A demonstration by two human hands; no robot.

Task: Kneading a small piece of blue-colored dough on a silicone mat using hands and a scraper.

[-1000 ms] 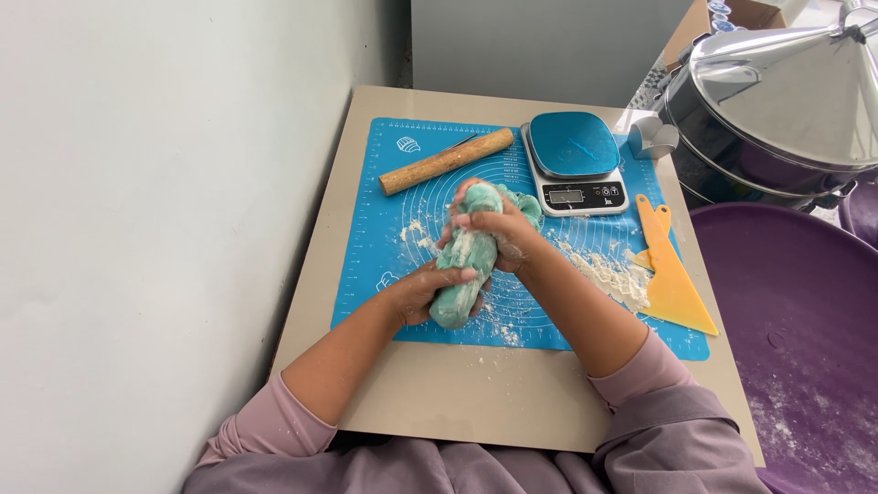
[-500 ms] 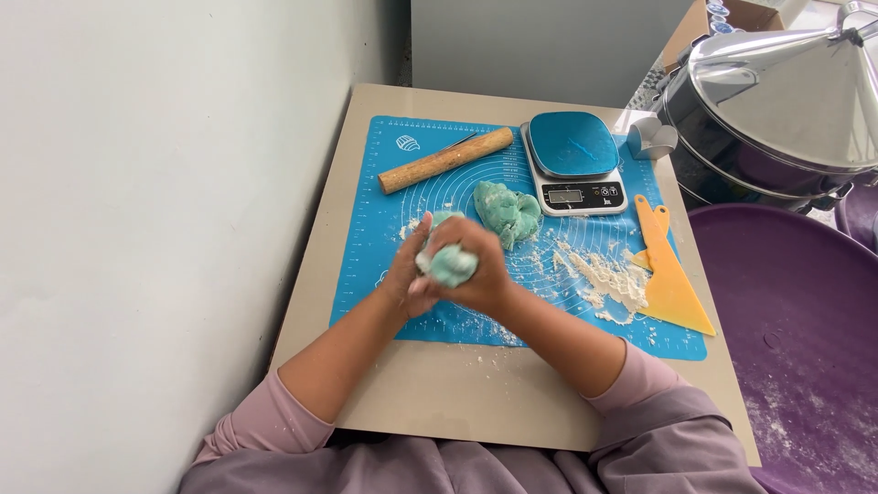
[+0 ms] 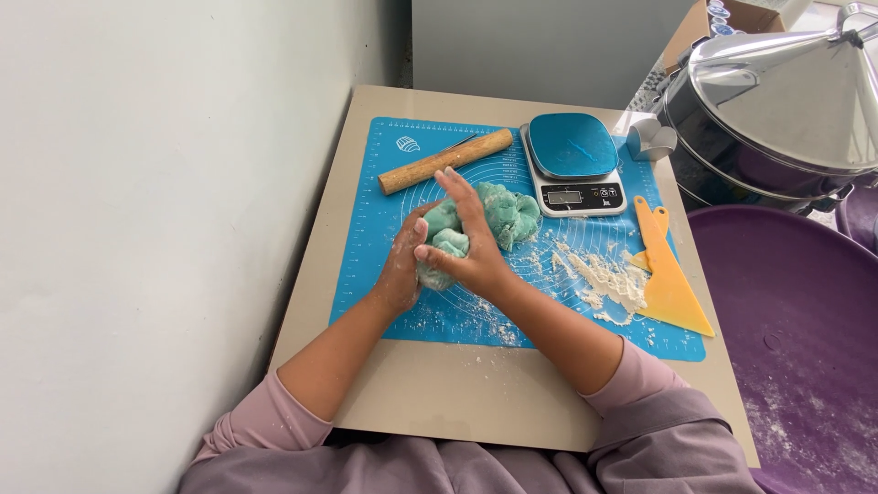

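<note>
A small piece of teal-green dough [image 3: 446,241] is pressed between my two hands over the blue silicone mat [image 3: 384,210]. My left hand [image 3: 402,261] cups it from the left, and my right hand [image 3: 468,240] lies over it with fingers stretched out flat. Just behind my hands a larger lump of the same dough [image 3: 508,212] rests on the mat, touching or nearly touching my right fingers. Flour dusts both hands.
A wooden rolling pin [image 3: 445,160] lies at the mat's far edge, a blue-topped digital scale [image 3: 574,163] beside it. A yellow plastic scraper [image 3: 668,279] and loose flour [image 3: 604,274] lie to the right. A metal steamer pot [image 3: 777,110] and purple basin [image 3: 796,311] stand right; a wall is left.
One second ago both hands pulled one long piece of dough. It came apart: the larger lump now lies on the mat, and my hands moved back toward it, working the small piece.
</note>
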